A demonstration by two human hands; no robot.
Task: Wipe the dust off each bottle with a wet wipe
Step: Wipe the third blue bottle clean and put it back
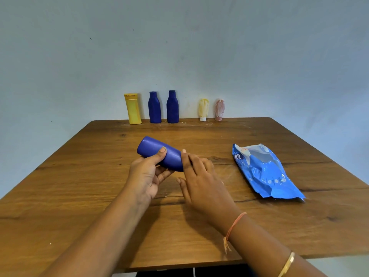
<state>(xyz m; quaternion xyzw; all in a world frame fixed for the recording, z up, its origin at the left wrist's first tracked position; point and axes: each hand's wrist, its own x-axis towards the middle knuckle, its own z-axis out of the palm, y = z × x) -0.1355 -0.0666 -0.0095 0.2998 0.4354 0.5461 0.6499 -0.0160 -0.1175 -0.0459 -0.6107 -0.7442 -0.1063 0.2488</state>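
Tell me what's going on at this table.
A person's left hand grips a blue bottle, tipped on its side above the table, while the right hand covers its cap end; no wipe shows. The wipes pack lies to the right. A yellow bottle, two blue ones and two tubes stand along the far edge.

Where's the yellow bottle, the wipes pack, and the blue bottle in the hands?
yellow bottle (133, 109): head view, middle of its body.
wipes pack (265, 172): head view, middle of the wrapper.
held blue bottle (172, 156): head view, bare side of its body.
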